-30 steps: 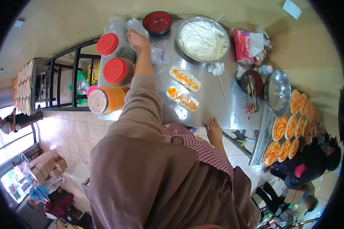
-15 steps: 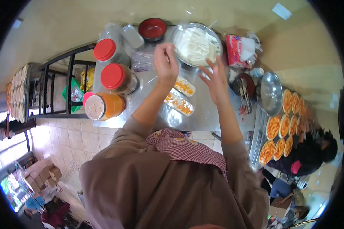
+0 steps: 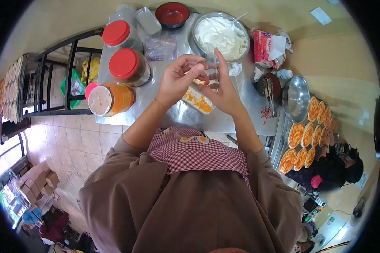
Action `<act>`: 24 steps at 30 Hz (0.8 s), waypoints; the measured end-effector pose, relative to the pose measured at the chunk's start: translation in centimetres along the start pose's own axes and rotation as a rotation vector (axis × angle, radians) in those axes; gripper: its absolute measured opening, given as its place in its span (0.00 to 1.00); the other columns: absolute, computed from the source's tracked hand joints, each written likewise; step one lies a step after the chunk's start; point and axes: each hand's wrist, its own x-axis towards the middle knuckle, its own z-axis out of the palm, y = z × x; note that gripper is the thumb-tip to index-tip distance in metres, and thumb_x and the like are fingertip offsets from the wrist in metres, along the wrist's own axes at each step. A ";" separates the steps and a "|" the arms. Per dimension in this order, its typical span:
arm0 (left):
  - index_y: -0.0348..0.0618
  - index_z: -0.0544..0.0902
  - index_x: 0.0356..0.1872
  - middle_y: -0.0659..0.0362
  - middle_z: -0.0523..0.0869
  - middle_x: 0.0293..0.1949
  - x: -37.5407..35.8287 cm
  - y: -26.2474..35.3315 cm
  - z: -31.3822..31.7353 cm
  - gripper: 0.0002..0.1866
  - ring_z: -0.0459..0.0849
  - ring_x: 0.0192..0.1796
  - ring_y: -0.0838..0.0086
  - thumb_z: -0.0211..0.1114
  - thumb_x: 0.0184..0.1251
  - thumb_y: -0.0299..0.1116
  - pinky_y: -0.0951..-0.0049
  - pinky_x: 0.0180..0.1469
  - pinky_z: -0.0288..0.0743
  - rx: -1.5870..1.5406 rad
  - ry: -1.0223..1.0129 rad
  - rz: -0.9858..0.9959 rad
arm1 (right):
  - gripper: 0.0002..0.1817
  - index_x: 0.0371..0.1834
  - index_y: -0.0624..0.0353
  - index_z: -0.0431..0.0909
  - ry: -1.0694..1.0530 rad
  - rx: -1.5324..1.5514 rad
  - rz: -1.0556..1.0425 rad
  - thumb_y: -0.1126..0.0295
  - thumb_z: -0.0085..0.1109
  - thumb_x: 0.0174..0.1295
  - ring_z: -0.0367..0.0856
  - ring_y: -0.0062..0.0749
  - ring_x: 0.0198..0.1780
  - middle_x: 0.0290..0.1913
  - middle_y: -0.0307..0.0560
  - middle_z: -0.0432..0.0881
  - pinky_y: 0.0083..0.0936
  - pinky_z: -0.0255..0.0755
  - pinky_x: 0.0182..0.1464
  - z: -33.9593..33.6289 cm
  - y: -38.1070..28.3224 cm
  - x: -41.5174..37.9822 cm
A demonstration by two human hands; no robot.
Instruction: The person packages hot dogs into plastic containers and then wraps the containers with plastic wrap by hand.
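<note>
My hands meet over the middle of the steel table (image 3: 156,101). My left hand (image 3: 179,80) is closed, its thumb and fingertips pinched at the edge of a clear plastic piece (image 3: 212,69), possibly a lid. My right hand (image 3: 226,95) has its index finger stretched up and its thumb curled towards my left hand, with the same plastic between them. Below sits an oblong tub (image 3: 198,102) of white filling topped with orange pieces. A second such tub is mostly hidden behind my fingers. Beyond them stands a steel bowl of white cream (image 3: 221,36) with a utensil in it.
Red-lidded jars (image 3: 128,63) and an orange-filled jar (image 3: 112,100) line the left side. At the back are a red-lined bowl (image 3: 172,14) and plastic packaging (image 3: 160,47). Tissues (image 3: 268,48), tongs (image 3: 269,95) and a steel bowl (image 3: 296,101) stand right, near sauced flatbreads (image 3: 295,135) and another person.
My hands have come closer together and lower, now with clear plastic between them. The camera view has shifted, so the table appears higher.
</note>
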 end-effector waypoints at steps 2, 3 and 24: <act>0.32 0.80 0.47 0.56 0.85 0.40 0.4 0.3 -0.7 0.10 0.85 0.40 0.73 0.58 0.72 0.28 0.70 0.46 0.81 0.032 -0.149 -0.084 | 0.53 0.78 0.53 0.36 -0.074 -0.074 -0.021 0.71 0.67 0.56 0.72 0.27 0.41 0.54 0.51 0.68 0.20 0.74 0.37 0.5 -0.2 -0.2; 0.32 0.80 0.47 0.56 0.85 0.40 0.4 0.1 -1.1 0.10 0.85 0.40 0.73 0.58 0.72 0.28 0.70 0.46 0.81 0.028 -0.147 -0.087 | 0.53 0.78 0.53 0.36 -0.076 -0.076 -0.015 0.71 0.67 0.56 0.72 0.27 0.41 0.54 0.51 0.68 0.20 0.74 0.37 0.6 0.1 -0.4; 0.37 0.77 0.46 0.55 0.83 0.40 -3.5 -3.6 -6.5 0.07 0.85 0.42 0.69 0.57 0.72 0.26 0.67 0.47 0.83 -0.202 0.171 -0.238 | 0.52 0.76 0.61 0.46 -0.359 -0.052 0.272 0.61 0.72 0.54 0.76 0.34 0.49 0.61 0.60 0.67 0.27 0.72 0.52 2.8 3.9 3.7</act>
